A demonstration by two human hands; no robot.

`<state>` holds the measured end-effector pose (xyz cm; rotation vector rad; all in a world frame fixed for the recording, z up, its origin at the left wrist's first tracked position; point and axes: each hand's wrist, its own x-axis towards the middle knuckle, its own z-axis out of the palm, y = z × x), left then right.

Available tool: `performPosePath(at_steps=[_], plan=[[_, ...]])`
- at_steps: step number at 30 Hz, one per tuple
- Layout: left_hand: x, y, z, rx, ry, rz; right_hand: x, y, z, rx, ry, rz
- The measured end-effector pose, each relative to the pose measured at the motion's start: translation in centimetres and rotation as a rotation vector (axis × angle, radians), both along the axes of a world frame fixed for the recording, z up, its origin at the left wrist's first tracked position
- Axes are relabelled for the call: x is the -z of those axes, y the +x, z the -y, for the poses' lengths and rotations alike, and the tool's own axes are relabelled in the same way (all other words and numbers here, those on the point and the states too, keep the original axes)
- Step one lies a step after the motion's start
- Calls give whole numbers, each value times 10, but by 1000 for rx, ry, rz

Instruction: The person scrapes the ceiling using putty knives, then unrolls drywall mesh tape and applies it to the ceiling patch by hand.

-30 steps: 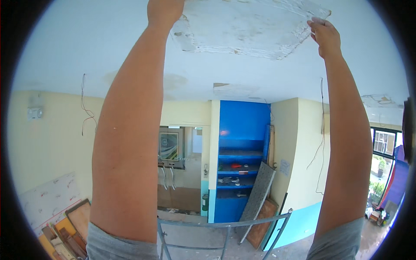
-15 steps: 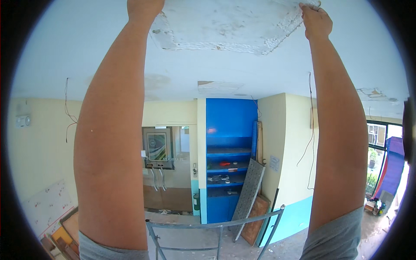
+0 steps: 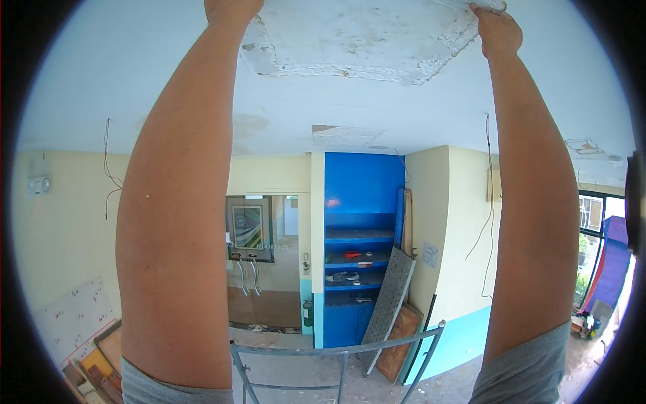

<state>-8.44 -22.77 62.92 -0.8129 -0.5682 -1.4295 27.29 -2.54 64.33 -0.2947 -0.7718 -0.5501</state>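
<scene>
Both my arms are raised overhead to a white ceiling panel (image 3: 350, 40) with rough, chipped plaster edges and grey stains. My right hand (image 3: 501, 32) is closed at the panel's right edge, its fingertips pinching the rim. My left hand (image 3: 234, 9) is up at the panel's left side; the top of the picture cuts off its fingers. The panel's far part also runs out of view at the top.
A grey metal scaffold rail (image 3: 343, 350) stands in front below me. Beyond are blue shelves (image 3: 360, 236), a leaning perforated metal plank (image 3: 390, 310), a brown board (image 3: 400, 343) and a glass door (image 3: 264, 303). Loose wires (image 3: 489, 202) hang from the ceiling.
The view has shifted slightly, so the room sits a little more to the right or lower in places. Both hands remain at the panel's sides.
</scene>
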Motion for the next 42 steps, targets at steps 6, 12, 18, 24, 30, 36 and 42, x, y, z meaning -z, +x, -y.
performPosePath(at_steps=[6, 12, 18, 24, 30, 36, 42], plan=[[0, 4, -2, -10, -5, 23, -3, 7, -2, 514, -155, -48], [-7, -6, -6, -33, 15, 13, -3, -1, 11, 737, -316, 45], [-8, -2, -6, 12, 56, 11, -10, 1, 15, -38, -213, 170], [4, 12, -10, 110, 125, 90, -6, -7, 15, -815, -27, 197], [7, 11, -11, 173, 105, 74, 19, -30, 48, -661, -45, 171], [12, 20, -14, 209, 106, 77, 22, -30, 54, -505, -118, 107], [17, 17, -11, 214, 102, 87, 15, -30, 43, -115, -204, 141]])
